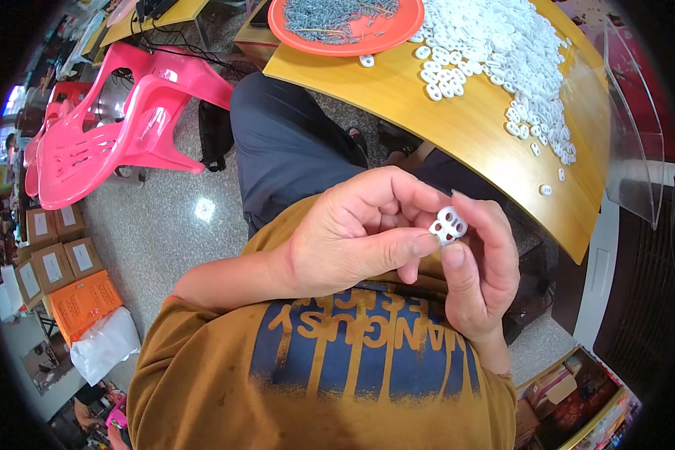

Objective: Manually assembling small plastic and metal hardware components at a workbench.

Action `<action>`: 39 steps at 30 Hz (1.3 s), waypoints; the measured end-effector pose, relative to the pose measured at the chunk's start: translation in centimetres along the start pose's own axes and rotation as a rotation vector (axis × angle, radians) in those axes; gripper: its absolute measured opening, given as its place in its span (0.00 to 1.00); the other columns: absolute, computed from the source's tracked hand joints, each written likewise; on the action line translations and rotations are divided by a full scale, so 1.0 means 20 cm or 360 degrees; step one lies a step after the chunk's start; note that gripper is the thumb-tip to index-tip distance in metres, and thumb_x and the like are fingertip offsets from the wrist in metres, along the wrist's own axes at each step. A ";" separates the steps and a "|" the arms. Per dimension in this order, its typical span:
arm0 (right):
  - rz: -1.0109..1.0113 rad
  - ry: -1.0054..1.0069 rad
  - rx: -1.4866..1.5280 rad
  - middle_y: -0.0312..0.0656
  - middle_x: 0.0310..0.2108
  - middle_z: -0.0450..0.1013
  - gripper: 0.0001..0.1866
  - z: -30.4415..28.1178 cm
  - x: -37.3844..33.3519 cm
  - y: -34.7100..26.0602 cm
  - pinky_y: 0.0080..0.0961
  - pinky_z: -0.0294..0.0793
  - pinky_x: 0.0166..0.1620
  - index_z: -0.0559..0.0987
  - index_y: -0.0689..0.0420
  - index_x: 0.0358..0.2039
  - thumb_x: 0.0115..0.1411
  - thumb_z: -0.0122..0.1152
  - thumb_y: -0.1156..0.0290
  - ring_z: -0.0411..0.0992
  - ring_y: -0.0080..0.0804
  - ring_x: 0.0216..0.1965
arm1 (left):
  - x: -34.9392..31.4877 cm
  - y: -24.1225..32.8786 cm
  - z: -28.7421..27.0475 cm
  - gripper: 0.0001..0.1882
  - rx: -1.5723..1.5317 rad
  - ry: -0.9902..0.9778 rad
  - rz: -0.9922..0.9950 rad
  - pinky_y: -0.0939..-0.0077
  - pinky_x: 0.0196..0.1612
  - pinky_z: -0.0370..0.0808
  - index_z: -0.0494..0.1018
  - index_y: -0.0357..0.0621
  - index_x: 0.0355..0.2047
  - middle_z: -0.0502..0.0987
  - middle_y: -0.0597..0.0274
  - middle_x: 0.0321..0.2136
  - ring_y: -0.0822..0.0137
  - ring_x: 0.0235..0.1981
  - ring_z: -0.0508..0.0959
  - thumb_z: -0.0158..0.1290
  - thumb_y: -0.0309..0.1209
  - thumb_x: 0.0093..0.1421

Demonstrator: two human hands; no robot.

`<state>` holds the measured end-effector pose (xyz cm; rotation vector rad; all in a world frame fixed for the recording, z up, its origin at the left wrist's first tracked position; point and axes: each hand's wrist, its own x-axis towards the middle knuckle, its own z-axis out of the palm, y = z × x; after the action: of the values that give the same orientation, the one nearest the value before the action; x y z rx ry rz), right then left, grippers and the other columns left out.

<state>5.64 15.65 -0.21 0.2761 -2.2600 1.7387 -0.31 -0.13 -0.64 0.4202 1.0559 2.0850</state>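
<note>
A person in a brown shirt (210,367) sits facing a yellow wooden table (465,135) that fills the upper right. A pink plastic chair (157,112) stands at the upper left. On the table's edge, top centre, a round orange-red tray (386,41) holds thin grey pieces (334,19); right of it spreads a heap of small white ovals (502,52), probably kept there for easy reach. Right of centre, both bare hands meet before the chest, likely for a close view. The left hand (352,240) pinches a tiny white piece (448,226) with several holes, thumb and index nearly closed. The right hand (491,270) curves around its other side, thumb and index narrowly parted at its edges; whether both press it, I cannot tell.
</note>
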 end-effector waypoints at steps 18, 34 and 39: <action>0.0035 -0.0006 0.0328 0.43 0.34 0.68 0.18 -0.01 -0.01 0.03 0.18 0.65 0.38 0.68 0.66 0.45 0.52 0.55 0.77 0.66 0.27 0.32 | 0.00 0.00 0.02 0.16 -0.0062 0.0037 -0.0104 0.90 0.29 0.71 0.64 0.37 0.45 0.70 0.65 0.32 0.81 0.28 0.70 0.49 0.22 0.56; -0.0043 -0.0037 0.0292 0.44 0.35 0.68 0.15 0.01 -0.01 0.05 0.19 0.65 0.38 0.68 0.66 0.45 0.58 0.48 0.72 0.66 0.28 0.33 | 0.00 -0.02 0.01 0.12 -0.0050 0.0018 -0.0010 0.90 0.27 0.68 0.65 0.37 0.42 0.70 0.66 0.28 0.82 0.24 0.69 0.48 0.22 0.57; -0.0043 -0.0033 0.0308 0.44 0.34 0.67 0.15 0.02 0.00 0.06 0.19 0.64 0.38 0.67 0.65 0.45 0.60 0.46 0.70 0.65 0.27 0.33 | 0.00 -0.03 0.01 0.10 -0.0035 0.0043 0.0020 0.91 0.26 0.67 0.66 0.38 0.41 0.70 0.67 0.27 0.82 0.24 0.69 0.48 0.22 0.57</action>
<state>5.32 15.48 -1.42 0.3634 -2.0932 1.9513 0.09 0.27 -0.91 0.3899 1.0473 2.1167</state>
